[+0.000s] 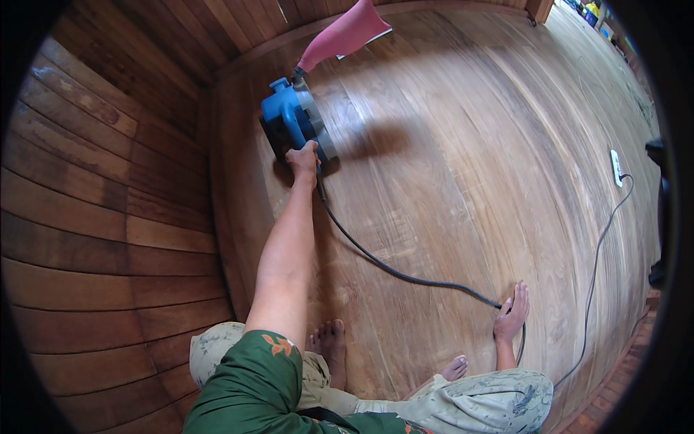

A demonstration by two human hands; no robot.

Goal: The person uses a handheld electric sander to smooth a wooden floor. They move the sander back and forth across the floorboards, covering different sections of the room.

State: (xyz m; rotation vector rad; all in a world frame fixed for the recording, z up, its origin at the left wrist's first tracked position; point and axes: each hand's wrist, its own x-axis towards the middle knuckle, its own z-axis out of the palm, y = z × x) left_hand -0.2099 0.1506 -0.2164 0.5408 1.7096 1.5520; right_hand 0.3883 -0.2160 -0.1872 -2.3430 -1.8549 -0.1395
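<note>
Left arm was stretched fully fwd, left hand (303, 160) clenched on the rear handle of the blue belt sander (293, 123), which sat on the wooden floor (463, 166) near the plank wall (101, 217), pink dust bag (345, 32) trailing behind. Right hand (511, 315) lay flat, fingers spread, w/ grip released, touching the black power cord (405, 276) on the floor.
</note>
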